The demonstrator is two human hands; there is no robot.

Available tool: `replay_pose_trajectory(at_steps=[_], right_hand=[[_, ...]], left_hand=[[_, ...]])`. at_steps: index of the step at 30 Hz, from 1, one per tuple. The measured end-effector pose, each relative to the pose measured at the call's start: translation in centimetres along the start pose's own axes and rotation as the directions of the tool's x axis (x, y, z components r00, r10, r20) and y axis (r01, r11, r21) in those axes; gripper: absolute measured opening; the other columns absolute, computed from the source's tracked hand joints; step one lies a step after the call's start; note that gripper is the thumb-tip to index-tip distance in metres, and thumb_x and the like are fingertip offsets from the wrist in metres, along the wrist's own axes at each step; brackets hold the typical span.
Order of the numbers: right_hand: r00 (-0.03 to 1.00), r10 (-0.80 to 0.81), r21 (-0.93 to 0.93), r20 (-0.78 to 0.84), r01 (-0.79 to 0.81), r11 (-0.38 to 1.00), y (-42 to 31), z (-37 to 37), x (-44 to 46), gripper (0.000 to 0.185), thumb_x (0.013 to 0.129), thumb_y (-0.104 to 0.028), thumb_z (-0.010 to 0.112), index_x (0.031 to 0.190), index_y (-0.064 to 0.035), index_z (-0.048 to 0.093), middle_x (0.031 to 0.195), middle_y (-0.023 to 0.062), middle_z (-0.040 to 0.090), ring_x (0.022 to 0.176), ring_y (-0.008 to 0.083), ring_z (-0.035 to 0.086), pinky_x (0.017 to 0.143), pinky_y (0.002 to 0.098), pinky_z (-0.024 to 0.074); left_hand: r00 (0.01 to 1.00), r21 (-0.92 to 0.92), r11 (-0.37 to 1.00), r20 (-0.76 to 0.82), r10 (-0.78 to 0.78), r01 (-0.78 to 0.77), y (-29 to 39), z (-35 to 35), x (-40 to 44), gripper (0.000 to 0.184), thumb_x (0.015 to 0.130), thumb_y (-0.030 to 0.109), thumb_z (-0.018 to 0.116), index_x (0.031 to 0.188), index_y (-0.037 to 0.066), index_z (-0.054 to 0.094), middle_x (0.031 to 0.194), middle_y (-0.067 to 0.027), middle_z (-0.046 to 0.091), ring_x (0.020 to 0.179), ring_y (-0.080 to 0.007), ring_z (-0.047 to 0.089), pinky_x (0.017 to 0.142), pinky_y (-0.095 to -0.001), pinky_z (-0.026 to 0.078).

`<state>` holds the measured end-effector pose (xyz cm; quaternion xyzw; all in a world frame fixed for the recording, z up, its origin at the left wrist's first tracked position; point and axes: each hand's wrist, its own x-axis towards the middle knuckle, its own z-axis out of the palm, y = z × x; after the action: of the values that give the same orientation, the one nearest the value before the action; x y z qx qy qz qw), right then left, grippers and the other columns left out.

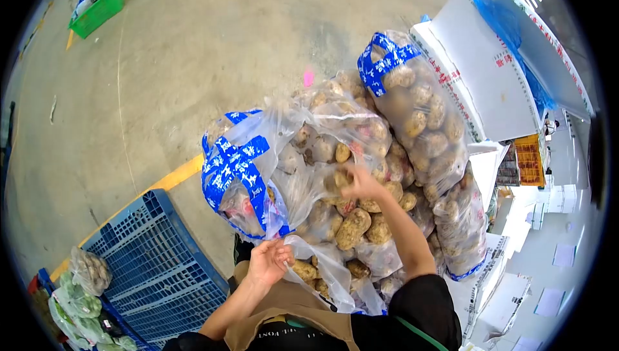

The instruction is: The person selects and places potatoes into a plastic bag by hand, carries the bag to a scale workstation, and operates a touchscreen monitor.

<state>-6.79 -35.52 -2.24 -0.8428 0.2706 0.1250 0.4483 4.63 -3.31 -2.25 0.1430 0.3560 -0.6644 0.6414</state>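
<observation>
A large clear plastic bag of potatoes [303, 157] lies torn open in front of me, its left end bound with blue printed tape [235, 173]. At its near edge, my left hand [269, 262] is closed, fingers curled on the plastic beside the tape. My right hand [362, 182] is over the opening, among the potatoes and loose film; motion blurs its fingers, so I cannot tell what they hold. Bare potatoes [353, 228] show through the opening below the right hand.
Another taped potato bag [419, 112] leans at the right, beside white foam boxes [490, 73]. A blue plastic pallet [155, 254] lies at the left, with bagged green vegetables [77, 306] near it. A green crate [97, 9] stands far left on the floor.
</observation>
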Motion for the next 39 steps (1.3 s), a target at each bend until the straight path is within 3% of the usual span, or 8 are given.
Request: replay_pose_trajectory(at_steps=[6, 9, 13, 18, 22, 27, 31, 39], right_hand=[[0.685, -0.175, 0.038, 0.708, 0.210, 0.977, -3.7, 6.6, -9.5, 0.052, 0.074, -0.031, 0.069, 0.116, -0.0029, 0.057, 0.096, 0.0136, 0.064, 0.088, 0.0231, 0.060, 0.078, 0.0325, 0.0493], [0.917, -0.080, 0.267, 0.390, -0.030, 0.963, -3.4, 6.4, -4.6, 0.035, 0.080, -0.027, 0.065, 0.105, -0.0024, 0.061, 0.082, 0.0133, 0.064, 0.073, 0.0198, 0.061, 0.068, 0.0331, 0.0489], [0.905, 0.424, 0.999, 0.032, -0.024, -0.024, 6.5, 7.0, 10.9, 0.007, 0.079, -0.008, 0.060, 0.075, -0.0048, 0.055, 0.067, 0.0056, 0.054, 0.059, 0.0169, 0.054, 0.056, 0.0319, 0.0465], [0.334, 0.568, 0.585, -0.753, -0.057, 0.809, 10.9, 6.7, 20.5, 0.009, 0.076, -0.003, 0.058, 0.077, 0.0050, 0.053, 0.071, 0.0104, 0.055, 0.062, 0.0175, 0.052, 0.059, 0.0318, 0.0428], [0.409, 0.425, 0.537, -0.808, 0.211, 0.817, 10.2, 5.5, 18.6, 0.010, 0.071, -0.001, 0.058, 0.079, 0.0037, 0.059, 0.077, 0.0112, 0.059, 0.071, 0.0190, 0.053, 0.067, 0.0329, 0.0420], [0.780, 0.497, 0.736, -0.380, 0.580, -0.349, 9.1, 3.3, 19.1, 0.036, 0.076, -0.008, 0.065, 0.111, -0.0031, 0.055, 0.109, 0.0088, 0.059, 0.098, 0.0264, 0.056, 0.085, 0.0425, 0.0458], [0.526, 0.764, 0.767, -0.372, 0.638, -0.066, 9.9, 4.1, 20.8, 0.032, 0.079, -0.012, 0.061, 0.109, -0.0030, 0.055, 0.112, 0.0112, 0.059, 0.101, 0.0278, 0.056, 0.099, 0.0454, 0.0384], [0.800, 0.216, 0.793, -0.560, 0.593, -0.141, 5.1, 3.2, 10.3, 0.040, 0.078, -0.014, 0.051, 0.117, -0.0023, 0.053, 0.117, 0.0147, 0.058, 0.110, 0.0288, 0.053, 0.099, 0.0422, 0.0375]], left_hand=[[0.996, 0.071, 0.995, 0.040, -0.077, 0.074, -1.2, 1.5, 0.8, 0.019, 0.081, 0.025, 0.053, 0.078, 0.008, 0.045, 0.071, -0.0010, 0.040, 0.060, -0.0119, 0.039, 0.065, -0.0273, 0.035], [0.995, 0.117, 0.989, 0.037, -0.098, 0.093, -0.9, 1.9, -0.1, 0.019, 0.082, 0.028, 0.052, 0.079, 0.010, 0.045, 0.071, -0.0002, 0.039, 0.059, -0.0115, 0.037, 0.065, -0.0282, 0.033], [0.985, 0.093, 0.985, 0.077, -0.152, 0.145, -0.9, 0.3, -0.4, 0.022, 0.081, 0.027, 0.053, 0.090, 0.007, 0.048, 0.073, -0.0005, 0.041, 0.066, -0.0129, 0.040, 0.068, -0.0302, 0.035], [0.988, 0.143, 0.978, 0.004, -0.154, 0.152, -1.1, 0.6, -1.0, 0.021, 0.080, 0.029, 0.057, 0.086, 0.010, 0.048, 0.072, 0.0015, 0.037, 0.059, -0.0092, 0.036, 0.065, -0.0281, 0.033], [0.986, 0.137, 0.977, -0.006, -0.166, 0.165, -0.5, 0.4, -1.0, 0.020, 0.081, 0.029, 0.056, 0.087, 0.011, 0.048, 0.072, 0.0014, 0.037, 0.059, -0.0089, 0.036, 0.066, -0.0274, 0.033], [0.947, 0.028, 0.967, 0.199, -0.253, 0.253, -0.2, -1.8, 0.8, 0.023, 0.083, 0.028, 0.053, 0.094, 0.009, 0.050, 0.075, 0.0001, 0.041, 0.066, -0.0124, 0.040, 0.070, -0.0314, 0.035], [0.941, 0.046, 0.963, 0.203, -0.271, 0.267, -0.3, -2.3, 1.2, 0.025, 0.084, 0.028, 0.052, 0.098, 0.007, 0.051, 0.075, -0.0003, 0.042, 0.069, -0.0146, 0.041, 0.072, -0.0335, 0.037], [0.957, 0.079, 0.962, 0.114, -0.268, 0.260, -0.1, -1.8, 1.1, 0.026, 0.085, 0.028, 0.051, 0.102, 0.008, 0.050, 0.075, 0.0006, 0.041, 0.069, -0.0138, 0.042, 0.072, -0.0329, 0.037]])
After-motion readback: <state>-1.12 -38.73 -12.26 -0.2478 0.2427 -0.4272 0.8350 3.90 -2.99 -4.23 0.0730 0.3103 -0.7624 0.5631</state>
